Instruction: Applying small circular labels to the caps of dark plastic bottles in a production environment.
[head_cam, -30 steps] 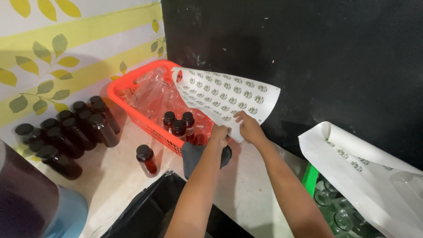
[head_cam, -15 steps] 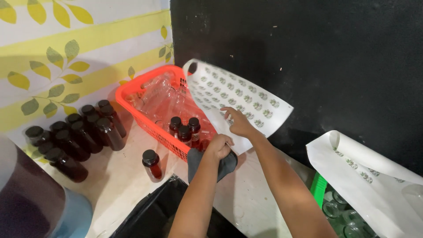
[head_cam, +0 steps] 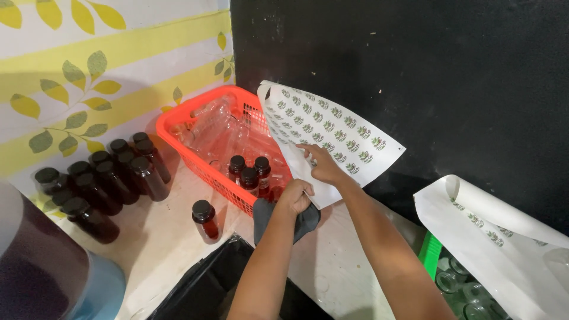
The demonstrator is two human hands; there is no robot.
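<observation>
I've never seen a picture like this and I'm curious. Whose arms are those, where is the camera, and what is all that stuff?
The camera sits on a person's head and looks down, so the two arms are that person's own. The left hand grips a dark grey cloth. The right hand touches a white sheet of little round stickers. That sheet leans on an orange basket holding clear empty bottles and three dark capped ones. One filled bottle stands alone on the pale counter, and more stand grouped by the leaf-painted wall.

Sticker sheet [head_cam: 332, 133] glossy paper; cloth [head_cam: 284, 219] dark, matt; basket [head_cam: 195, 160] orange plastic mesh.
</observation>
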